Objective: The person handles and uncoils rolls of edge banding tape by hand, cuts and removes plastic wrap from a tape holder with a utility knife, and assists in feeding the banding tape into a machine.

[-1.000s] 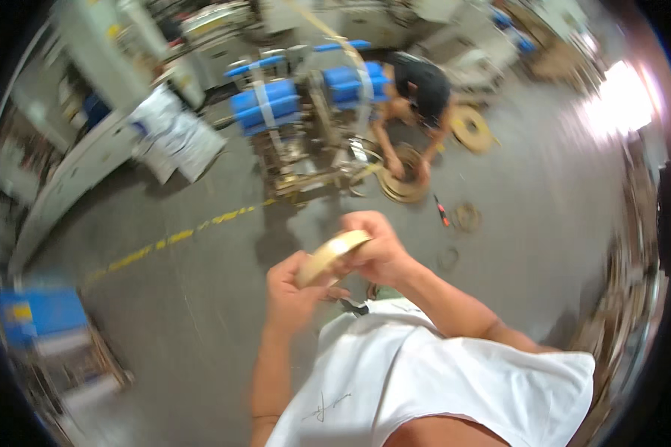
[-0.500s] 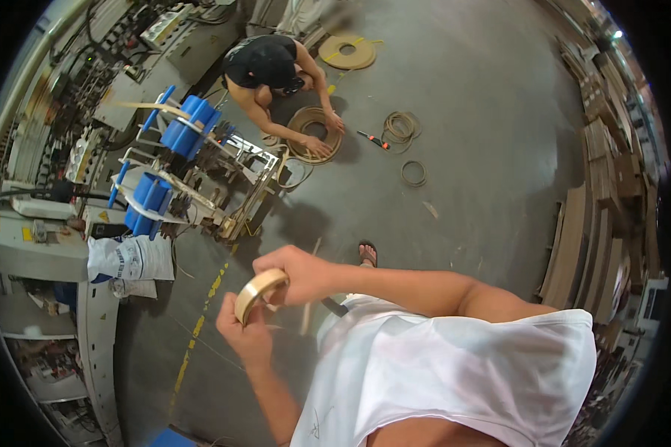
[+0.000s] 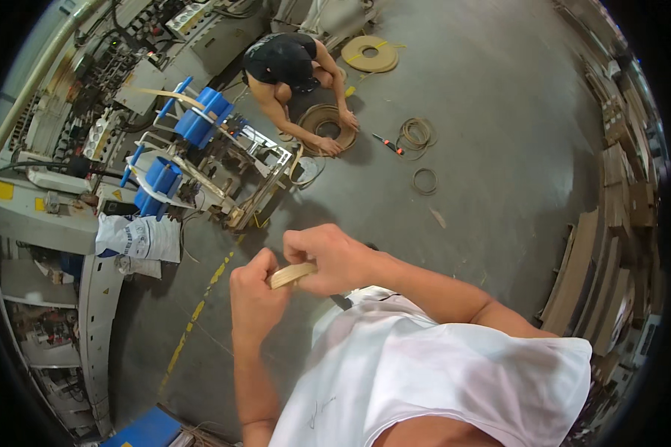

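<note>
A small tan roll of tape (image 3: pixel 292 275) is held between my two hands in front of my white shirt. My left hand (image 3: pixel 258 292) grips its left side with curled fingers, the forearm rising from the lower edge. From the right, my right hand (image 3: pixel 326 257) closes on the other side of the roll. Its band shows nearly edge-on, and the fingers cover both ends.
A crouching person (image 3: pixel 287 67) has both hands on a coil of brown banding (image 3: pixel 328 123). Smaller coils (image 3: pixel 416 134) and a red-black tool (image 3: pixel 389 144) lie on the floor. A machine with blue rollers (image 3: pixel 205 117) stands left; cardboard stacks (image 3: pixel 581 261) line the right.
The roll has turned from showing its ring opening to nearly edge-on. Both hands have moved right and up in the picture and come closer together. The surroundings have shifted with the view.
</note>
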{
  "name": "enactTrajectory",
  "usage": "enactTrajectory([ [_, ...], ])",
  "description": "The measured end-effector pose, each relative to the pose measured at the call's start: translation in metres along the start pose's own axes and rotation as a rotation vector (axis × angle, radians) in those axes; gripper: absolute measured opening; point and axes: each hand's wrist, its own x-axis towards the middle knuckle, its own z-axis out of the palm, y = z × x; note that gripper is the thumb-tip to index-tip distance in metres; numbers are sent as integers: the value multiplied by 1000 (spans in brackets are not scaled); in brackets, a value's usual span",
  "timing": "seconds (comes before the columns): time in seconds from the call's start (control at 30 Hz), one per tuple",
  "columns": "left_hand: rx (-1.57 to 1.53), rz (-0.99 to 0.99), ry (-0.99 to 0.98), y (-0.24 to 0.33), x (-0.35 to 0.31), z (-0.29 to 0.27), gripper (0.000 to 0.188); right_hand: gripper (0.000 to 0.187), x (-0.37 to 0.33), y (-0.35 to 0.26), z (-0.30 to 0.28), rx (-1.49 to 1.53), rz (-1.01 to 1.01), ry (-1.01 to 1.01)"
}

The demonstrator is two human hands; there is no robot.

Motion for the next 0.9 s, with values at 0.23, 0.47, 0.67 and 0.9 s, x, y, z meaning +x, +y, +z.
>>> enactTrajectory([
  [0.23, -1245, -393, 40, -13, -13, 17, 10, 20, 12, 5, 23, 1185, 206, 252],
  [0.47, -658, 20, 90, -31, -10, -3, 15, 15, 18, 1, 37, 976, 53, 344],
  [0.67, -690, 45, 282, -45, -3, -4, 19, 17, 21, -11, 49, 659, 143, 227],
  [0.9, -1203, 185, 161, -44, -7, 2, 24, 16, 29, -15, 62, 772, -8, 410],
])
